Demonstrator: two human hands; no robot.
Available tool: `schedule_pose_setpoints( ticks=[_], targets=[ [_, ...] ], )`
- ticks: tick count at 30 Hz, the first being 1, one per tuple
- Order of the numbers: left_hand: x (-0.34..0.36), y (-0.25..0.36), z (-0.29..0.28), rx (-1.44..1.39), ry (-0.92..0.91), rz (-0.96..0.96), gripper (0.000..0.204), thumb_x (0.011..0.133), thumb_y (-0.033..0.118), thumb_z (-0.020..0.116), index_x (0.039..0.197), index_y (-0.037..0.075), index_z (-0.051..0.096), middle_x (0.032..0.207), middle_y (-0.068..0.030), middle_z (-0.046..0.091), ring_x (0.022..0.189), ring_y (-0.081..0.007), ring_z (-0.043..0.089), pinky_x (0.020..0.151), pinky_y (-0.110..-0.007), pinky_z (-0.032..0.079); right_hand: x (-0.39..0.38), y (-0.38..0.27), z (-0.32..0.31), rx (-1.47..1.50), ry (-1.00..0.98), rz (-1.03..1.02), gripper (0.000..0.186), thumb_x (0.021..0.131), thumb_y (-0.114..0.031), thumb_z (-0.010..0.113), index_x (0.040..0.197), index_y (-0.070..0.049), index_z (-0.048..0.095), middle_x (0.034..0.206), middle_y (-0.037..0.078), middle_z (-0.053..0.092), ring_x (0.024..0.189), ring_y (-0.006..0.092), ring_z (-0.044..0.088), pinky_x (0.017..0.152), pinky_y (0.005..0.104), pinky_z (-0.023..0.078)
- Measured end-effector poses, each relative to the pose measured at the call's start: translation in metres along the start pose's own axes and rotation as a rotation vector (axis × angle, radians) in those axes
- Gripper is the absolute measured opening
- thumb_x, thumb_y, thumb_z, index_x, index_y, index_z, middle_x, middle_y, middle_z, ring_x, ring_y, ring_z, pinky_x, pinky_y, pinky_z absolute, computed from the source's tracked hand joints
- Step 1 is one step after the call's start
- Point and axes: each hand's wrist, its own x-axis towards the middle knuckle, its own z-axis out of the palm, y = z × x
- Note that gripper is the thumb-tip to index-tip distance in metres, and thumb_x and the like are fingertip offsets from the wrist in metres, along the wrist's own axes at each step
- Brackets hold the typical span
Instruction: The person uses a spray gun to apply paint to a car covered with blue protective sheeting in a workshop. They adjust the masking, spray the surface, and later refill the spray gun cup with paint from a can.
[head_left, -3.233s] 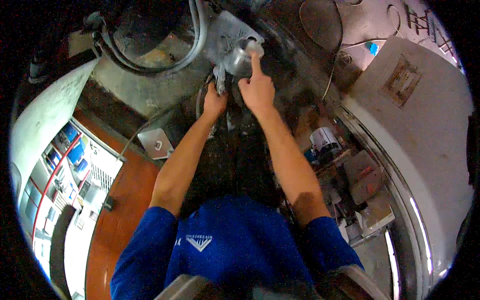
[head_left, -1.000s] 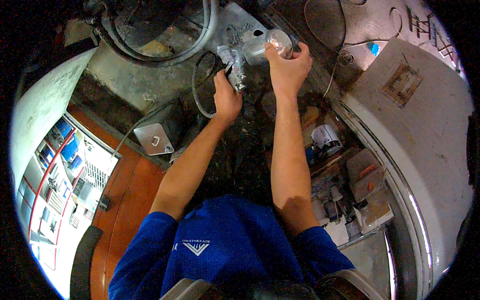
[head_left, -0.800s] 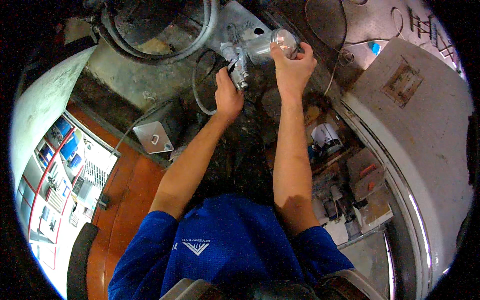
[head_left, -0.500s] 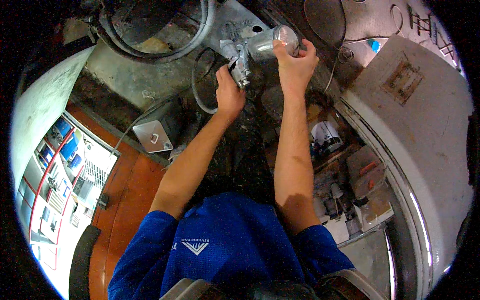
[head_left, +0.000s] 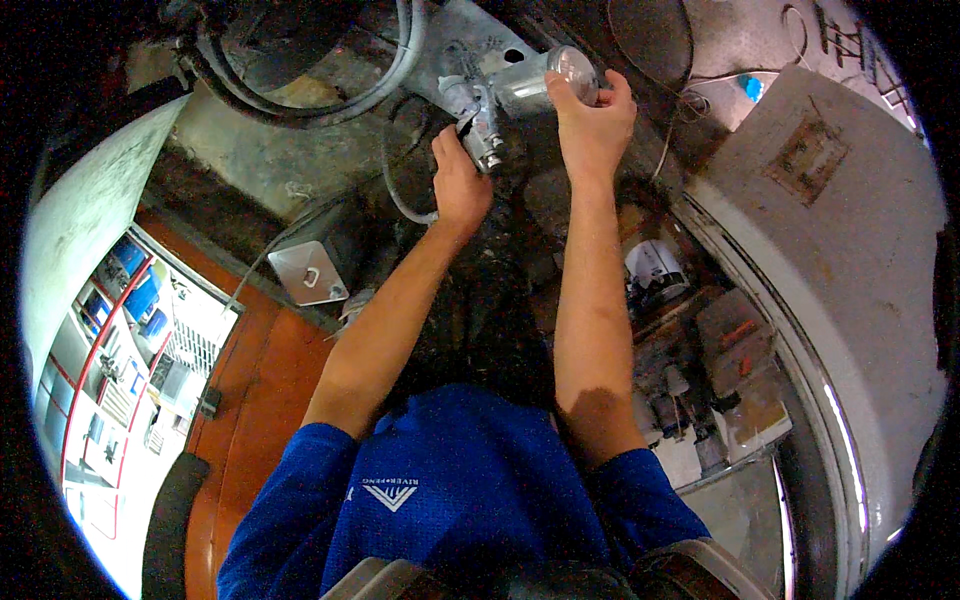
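Note:
A silvery paint spray gun (head_left: 484, 130) with a metal cup (head_left: 524, 88) is held out in front of me, at the top middle of the view. My left hand (head_left: 462, 188) is closed around the gun's handle, with the fingers partly hidden behind it. The cup lies on its side, its round shiny end turned to the right. Against that end my right hand (head_left: 594, 130) grips the cup, thumb on the near side and fingers curling round the far side. A grey hose (head_left: 392, 180) curves down close to my left wrist.
Thick hose loops (head_left: 408, 50) hang at the upper left. A box with a handled lid (head_left: 308, 273) stands left of my left forearm. At right are a white container (head_left: 652, 268), a cluttered tray of tools (head_left: 690, 400) and a large pale panel (head_left: 870, 270).
Both hands keep their hold on the spray gun and cup. The cup's round end has shifted slightly upward with my right hand.

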Motion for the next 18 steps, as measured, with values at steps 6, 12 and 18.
schedule_pose_setpoints(
  ticks=[6, 12, 18],
  targets=[
    [0.001, 0.006, -0.004, -0.017, -0.041, -0.008, 0.064, 0.075, -0.003, 0.064, 0.13, 0.001, 0.03, 0.121, -0.0273, 0.044, 0.101, -0.0543, 0.053, 0.081, -0.058, 0.047, 0.0, -0.001, -0.01, 0.012, -0.039, 0.029, 0.085, 0.065, -0.043, 0.085, 0.128, 0.004, 0.052, 0.108, 0.015, 0.049, 0.097, 0.0271, 0.053, 0.089, 0.0381, 0.046],
    [0.002, -0.002, 0.0, 0.001, -0.118, -0.041, 0.079, 0.069, -0.002, 0.071, 0.136, 0.0, 0.029, 0.127, -0.0272, 0.045, 0.118, -0.0482, 0.048, 0.093, -0.047, 0.046, 0.002, -0.005, -0.019, 0.018, -0.06, 0.021, 0.088, 0.063, -0.038, 0.088, 0.128, 0.005, 0.048, 0.116, 0.022, 0.045, 0.102, 0.0328, 0.052, 0.092, 0.0417, 0.047],
    [0.001, -0.004, 0.002, -0.119, -0.169, 0.029, 0.073, 0.072, -0.001, 0.069, 0.134, -0.001, 0.03, 0.125, -0.0277, 0.045, 0.114, -0.049, 0.049, 0.093, -0.048, 0.044, 0.007, 0.006, -0.014, -0.069, -0.009, -0.055, 0.088, 0.064, -0.046, 0.084, 0.131, 0.001, 0.05, 0.111, 0.017, 0.045, 0.098, 0.0279, 0.051, 0.089, 0.038, 0.045]
  ],
)
